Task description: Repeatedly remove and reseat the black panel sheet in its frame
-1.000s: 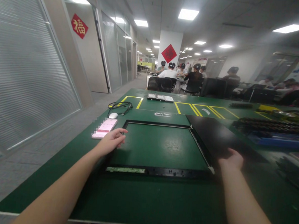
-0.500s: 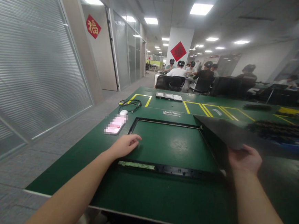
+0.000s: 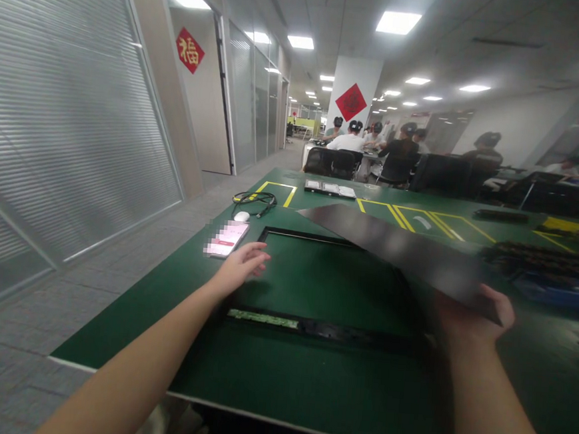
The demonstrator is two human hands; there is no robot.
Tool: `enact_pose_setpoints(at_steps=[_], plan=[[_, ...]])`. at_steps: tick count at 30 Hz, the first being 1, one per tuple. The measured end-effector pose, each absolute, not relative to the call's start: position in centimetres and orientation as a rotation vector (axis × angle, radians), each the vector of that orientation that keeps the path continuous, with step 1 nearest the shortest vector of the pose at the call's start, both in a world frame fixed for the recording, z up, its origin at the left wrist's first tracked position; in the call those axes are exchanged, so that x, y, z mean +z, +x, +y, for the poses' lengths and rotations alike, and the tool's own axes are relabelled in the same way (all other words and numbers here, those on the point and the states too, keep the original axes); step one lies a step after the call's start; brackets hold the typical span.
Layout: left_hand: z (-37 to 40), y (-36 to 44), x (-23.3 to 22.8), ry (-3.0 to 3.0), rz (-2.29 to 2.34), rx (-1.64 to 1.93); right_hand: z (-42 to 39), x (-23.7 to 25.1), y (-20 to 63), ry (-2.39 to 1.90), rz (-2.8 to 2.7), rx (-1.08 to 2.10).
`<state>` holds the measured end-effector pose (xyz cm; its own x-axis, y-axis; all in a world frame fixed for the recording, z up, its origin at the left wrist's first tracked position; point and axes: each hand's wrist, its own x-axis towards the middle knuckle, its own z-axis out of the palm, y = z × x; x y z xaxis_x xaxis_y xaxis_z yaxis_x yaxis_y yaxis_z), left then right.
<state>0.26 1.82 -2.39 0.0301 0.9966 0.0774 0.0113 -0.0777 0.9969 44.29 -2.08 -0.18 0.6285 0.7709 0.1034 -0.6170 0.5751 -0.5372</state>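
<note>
My right hand (image 3: 476, 322) grips the right end of a thin dark panel (image 3: 398, 242), with fingers on its far side. The panel is tilted in the air above the right part of a black rectangular frame (image 3: 313, 236). A narrow green circuit board (image 3: 261, 318) lies along the frame's near side. Over the frame's left side, my left hand (image 3: 242, 267) is open and holds nothing, its fingers loosely extended. The panel hides much of the frame's far right corner, and shadow darkens the right side.
All this is on a green table (image 3: 125, 324). At left lie a phone (image 3: 226, 239), a white mouse (image 3: 241, 216) and a coiled black cable (image 3: 253, 201). Hard drives (image 3: 329, 189) sit farther back; a blue tray (image 3: 559, 292) is at right. Several people sit beyond.
The panel has swung from steeply slanted at the frame's right side to flatter, its far end now farther left over the frame. My left hand has lifted slightly and moved away from me.
</note>
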Motion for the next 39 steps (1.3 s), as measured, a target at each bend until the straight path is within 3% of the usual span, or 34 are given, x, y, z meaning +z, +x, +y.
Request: enact_pose_setpoints(at_steps=[8,25,33,39], plan=[[0.5,-0.1,0.0,0.812,0.699,1.277,-2.2,-0.5,44.7,-0.553,-0.298,0.991],[0.2,-0.8,1.1,0.654,0.748,1.455,-1.1,-2.9,44.1,-0.979,-0.497,1.012],[0.8,-1.6,1.4,0.547,0.766,1.526,-1.9,-1.1,41.7,-1.2,-0.655,1.416],[0.5,-1.1,1.9,0.547,0.783,1.618,-1.3,-2.0,42.0,-1.368,-0.718,1.328]])
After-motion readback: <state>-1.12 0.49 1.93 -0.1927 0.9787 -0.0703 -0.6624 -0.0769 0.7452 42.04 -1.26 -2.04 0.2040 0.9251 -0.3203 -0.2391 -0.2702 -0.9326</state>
